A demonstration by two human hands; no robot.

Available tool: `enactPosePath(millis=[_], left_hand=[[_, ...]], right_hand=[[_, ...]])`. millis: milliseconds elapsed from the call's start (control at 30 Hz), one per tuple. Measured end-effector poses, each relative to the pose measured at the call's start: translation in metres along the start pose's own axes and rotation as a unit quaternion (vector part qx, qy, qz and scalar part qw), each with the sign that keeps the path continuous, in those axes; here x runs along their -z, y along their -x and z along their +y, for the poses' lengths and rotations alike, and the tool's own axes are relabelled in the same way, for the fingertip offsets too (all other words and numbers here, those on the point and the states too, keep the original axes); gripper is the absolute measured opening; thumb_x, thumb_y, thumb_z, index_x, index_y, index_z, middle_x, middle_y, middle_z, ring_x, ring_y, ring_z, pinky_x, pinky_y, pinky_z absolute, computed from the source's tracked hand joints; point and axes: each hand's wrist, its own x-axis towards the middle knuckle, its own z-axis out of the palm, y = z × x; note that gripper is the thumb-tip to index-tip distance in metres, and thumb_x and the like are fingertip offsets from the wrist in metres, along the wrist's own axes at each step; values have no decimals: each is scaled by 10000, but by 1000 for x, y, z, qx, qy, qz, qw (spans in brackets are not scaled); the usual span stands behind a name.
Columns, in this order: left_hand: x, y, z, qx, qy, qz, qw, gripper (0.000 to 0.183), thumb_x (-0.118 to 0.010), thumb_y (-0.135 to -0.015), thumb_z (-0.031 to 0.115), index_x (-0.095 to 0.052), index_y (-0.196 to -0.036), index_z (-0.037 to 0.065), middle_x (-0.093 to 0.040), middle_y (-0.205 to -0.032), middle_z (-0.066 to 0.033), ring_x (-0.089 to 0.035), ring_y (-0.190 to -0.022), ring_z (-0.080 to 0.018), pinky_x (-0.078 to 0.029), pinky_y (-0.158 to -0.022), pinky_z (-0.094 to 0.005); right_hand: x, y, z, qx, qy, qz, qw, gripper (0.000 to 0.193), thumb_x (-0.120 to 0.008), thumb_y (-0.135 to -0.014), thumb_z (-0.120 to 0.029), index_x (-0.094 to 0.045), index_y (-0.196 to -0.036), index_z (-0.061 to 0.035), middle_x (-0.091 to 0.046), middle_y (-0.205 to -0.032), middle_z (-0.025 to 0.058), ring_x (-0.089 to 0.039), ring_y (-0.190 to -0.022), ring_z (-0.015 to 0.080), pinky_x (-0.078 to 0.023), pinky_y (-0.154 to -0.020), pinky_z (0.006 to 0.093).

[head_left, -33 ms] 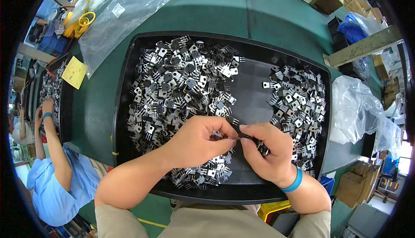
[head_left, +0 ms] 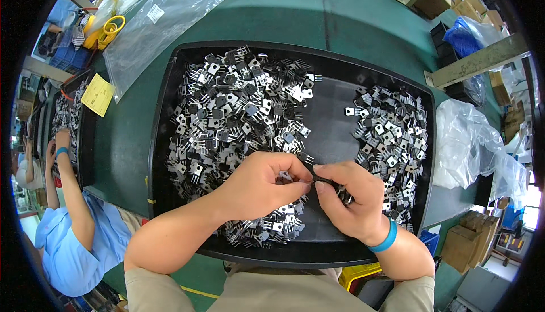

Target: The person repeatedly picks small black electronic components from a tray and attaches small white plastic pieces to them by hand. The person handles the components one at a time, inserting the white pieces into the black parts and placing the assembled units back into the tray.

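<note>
My left hand (head_left: 267, 184) is closed in a pinch, thumb and forefinger meeting the fingertips of my right hand (head_left: 355, 195) above the middle of a black tray (head_left: 335, 144). Between the fingertips is a small dark transistor (head_left: 321, 180), mostly hidden by them. My right hand, with a teal band at its wrist, also pinches it. A large heap of transistors (head_left: 227, 113), black bodies with silvery backs and legs, fills the tray's left side. The smaller heap of transistors (head_left: 393, 130) lies along the right side, partly beneath my right hand.
A clear plastic bag (head_left: 164, 22) and a yellow paper slip (head_left: 98, 95) lie on the green table (head_left: 284, 11), left of the tray. Crumpled clear plastic (head_left: 465, 142) lies at the right. A co-worker's arm (head_left: 74, 187) reaches into another tray at far left.
</note>
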Motion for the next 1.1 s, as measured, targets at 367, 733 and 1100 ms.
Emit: enactPosePath(millis=[367, 733, 1100], left_hand=[[0, 1, 2, 27, -11, 3, 1000, 93, -666, -830, 63, -656, -891, -6, -645, -792, -17, -556, -722, -53, -461, -653, -229], [-2, 0, 0, 20, 2, 23, 1000, 96, -665, -829, 70, -656, -873, -14, -625, -735, -5, -535, -671, -45, -442, -592, -221], [-3, 1, -2, 13, -39, 37, 998, 81, -657, -845, 24, -640, -916, -9, -657, -839, -25, -578, -760, -47, -472, -664, -213]], right_hand=[[1, -1, 1, -61, -61, 4, 996, 198, -640, -783, 52, -684, -971, 7, -669, -839, 123, -657, -737, 205, -504, -656, 277], [-2, 0, 0, -57, -52, 6, 997, 189, -658, -776, 45, -690, -959, 11, -673, -829, 134, -662, -726, 216, -511, -655, 284], [-2, 2, 2, -39, -20, 39, 998, 216, -679, -759, 44, -693, -968, -9, -642, -861, 119, -636, -732, 210, -500, -647, 278]])
